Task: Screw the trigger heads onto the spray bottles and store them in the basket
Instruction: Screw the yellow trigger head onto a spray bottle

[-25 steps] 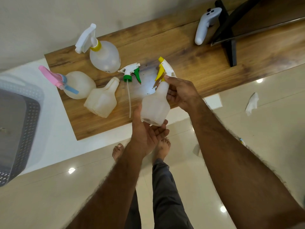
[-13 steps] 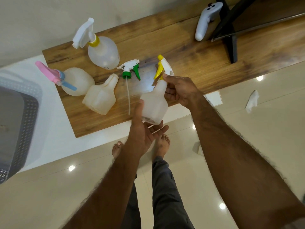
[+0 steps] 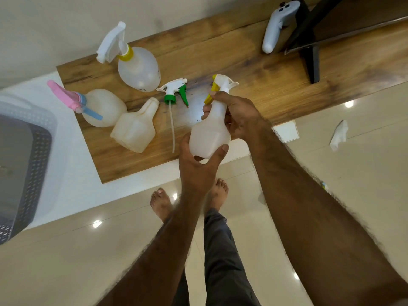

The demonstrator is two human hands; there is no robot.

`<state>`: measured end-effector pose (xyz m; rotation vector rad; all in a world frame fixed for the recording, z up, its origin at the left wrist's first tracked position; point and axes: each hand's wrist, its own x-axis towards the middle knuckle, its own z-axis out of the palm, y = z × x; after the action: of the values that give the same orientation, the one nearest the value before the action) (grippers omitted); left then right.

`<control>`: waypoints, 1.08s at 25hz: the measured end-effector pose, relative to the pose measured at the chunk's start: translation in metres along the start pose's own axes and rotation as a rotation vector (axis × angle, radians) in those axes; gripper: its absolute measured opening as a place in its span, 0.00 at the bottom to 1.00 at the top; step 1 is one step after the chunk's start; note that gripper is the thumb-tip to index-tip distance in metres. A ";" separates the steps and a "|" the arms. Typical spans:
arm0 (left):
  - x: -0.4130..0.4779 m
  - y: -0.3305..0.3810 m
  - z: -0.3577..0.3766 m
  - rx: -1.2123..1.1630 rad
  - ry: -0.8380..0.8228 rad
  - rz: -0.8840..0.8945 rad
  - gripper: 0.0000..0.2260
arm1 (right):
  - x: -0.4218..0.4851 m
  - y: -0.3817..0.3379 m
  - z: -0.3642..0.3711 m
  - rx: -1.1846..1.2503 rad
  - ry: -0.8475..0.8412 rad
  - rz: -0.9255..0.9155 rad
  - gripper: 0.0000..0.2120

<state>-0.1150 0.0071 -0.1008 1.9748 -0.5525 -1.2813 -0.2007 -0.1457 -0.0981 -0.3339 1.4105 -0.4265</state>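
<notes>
Held bottle: a translucent spray bottle [image 3: 209,133] is up off the table [image 3: 254,62], over its near edge, between both hands.
Long axis: runs near to far, base toward the person, neck away; tilted slightly right at the top.
Trigger head: a white and yellow trigger head [image 3: 220,85] sits on the neck; whether it is fully tightened cannot be told.
Left hand: the left hand [image 3: 198,166] cups the base from the near side, thumb and fingers clamped on the body.
Right hand: the right hand [image 3: 238,115] is wrapped on the neck just under the head, nearer the joint, so the turning likely falls to it.
Remaining work: an open bottle [image 3: 134,129] and a loose green trigger head [image 3: 174,93] lie just left, side by side.
Finished bottles: a yellow-collared bottle [image 3: 136,67] and a pink-headed bottle [image 3: 101,107], farther left.
Basket: the basket [image 3: 33,162] is at the far left, well apart; the path there crosses the other bottles.
Open room: clear floor [image 3: 331,173] near and right.
</notes>
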 end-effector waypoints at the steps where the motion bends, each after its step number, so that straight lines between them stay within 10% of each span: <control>1: 0.002 0.000 -0.002 -0.008 -0.010 -0.017 0.44 | 0.000 0.000 -0.001 -0.017 -0.003 -0.019 0.12; 7: 0.007 0.005 -0.004 -0.086 -0.030 -0.063 0.40 | 0.000 0.009 -0.008 -0.006 -0.027 -0.066 0.24; 27: 0.011 0.000 -0.004 -0.020 0.007 0.066 0.45 | -0.006 0.009 0.003 0.228 0.017 -0.085 0.14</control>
<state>-0.1068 0.0006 -0.1061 1.9284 -0.5946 -1.2340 -0.1972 -0.1344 -0.0964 -0.2051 1.3520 -0.6551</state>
